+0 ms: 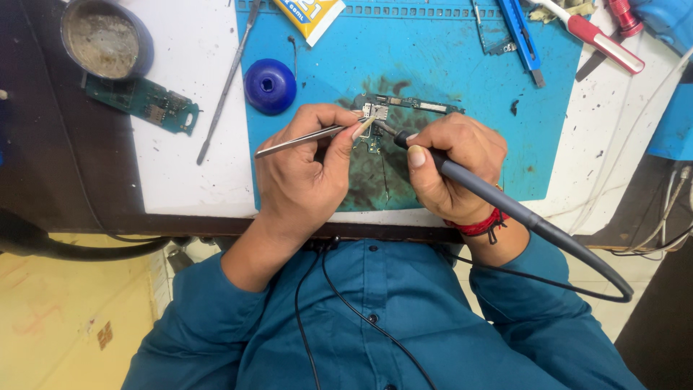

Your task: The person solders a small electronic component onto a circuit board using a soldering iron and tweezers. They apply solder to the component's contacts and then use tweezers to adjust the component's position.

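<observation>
While bent over the white bench (180, 144), working at a small green phone circuit board (411, 105) (partly hidden behind both thumbs). Lies flat on the stained blue rubber mat (548, 108), near its middle, over a dark smear of residue.

Left hand (303, 170): closed in a pinch around slim silver metal tweezers (299, 139), tips pointed right and resting at or just beside a square metal part on the board; cannot tell whether anything tiny sits between the tips.

Right hand (455, 170): wrapped pen-style around a dark grey soldering iron with a trailing cable (491, 195), tip brought down to the same spot from the other side. Red thread band (480, 225) on that wrist.

Judged as the middle of a joint-level step: heat applied at one point while the tweezers steady or grip the part there. Not possible to say whether the part is going on or coming off.

Any next move calls for both tips kept fine and steady, the board not nudged, and heat kept off the neighbouring parts.

Elsewhere: a blue domed round cap (270, 86) on the mat's left edge, a second green circuit board (144, 103) and a round metal tin of greyish paste (105, 40) at far left, well apart.
</observation>
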